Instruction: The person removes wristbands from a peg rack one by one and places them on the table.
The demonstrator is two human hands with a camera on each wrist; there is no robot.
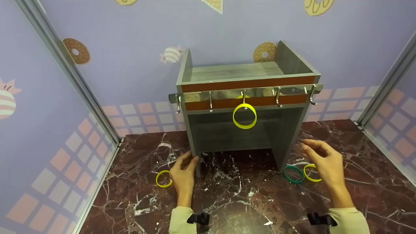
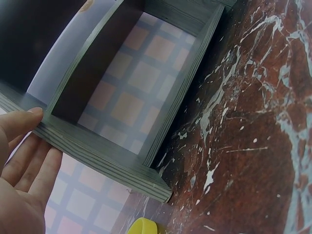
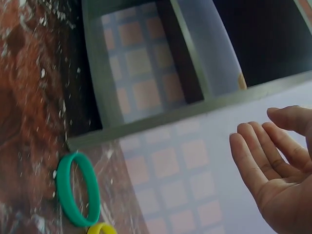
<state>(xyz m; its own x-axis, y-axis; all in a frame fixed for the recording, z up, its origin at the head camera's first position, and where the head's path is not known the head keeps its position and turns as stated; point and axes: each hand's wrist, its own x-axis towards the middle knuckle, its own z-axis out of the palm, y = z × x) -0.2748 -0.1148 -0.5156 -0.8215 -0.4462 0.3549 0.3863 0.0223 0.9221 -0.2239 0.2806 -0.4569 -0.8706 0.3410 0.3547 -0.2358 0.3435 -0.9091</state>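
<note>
A grey wood-grain shelf unit (image 1: 232, 128) with a metal hook rail (image 1: 224, 94) along its front stands on the table. From the rail's middle hook hangs a yellow wristband (image 1: 234, 121). My left hand (image 1: 183, 174) grips the front edge of the left side panel (image 2: 97, 153), thumb on the inner side and fingers outside. Off the right side panel, my right hand (image 1: 328, 162) is held in the air, fingers loosely bent and holding nothing. Below it on the table lie a green wristband (image 3: 63, 190) and another yellow wristband (image 1: 306, 174).
One more yellow wristband (image 1: 158, 182) lies left of my left hand, partly hidden by it. Dark red marble-patterned tabletop (image 1: 240, 208) runs under everything. A patterned back wall (image 1: 136, 74) and framed side panels close in the space.
</note>
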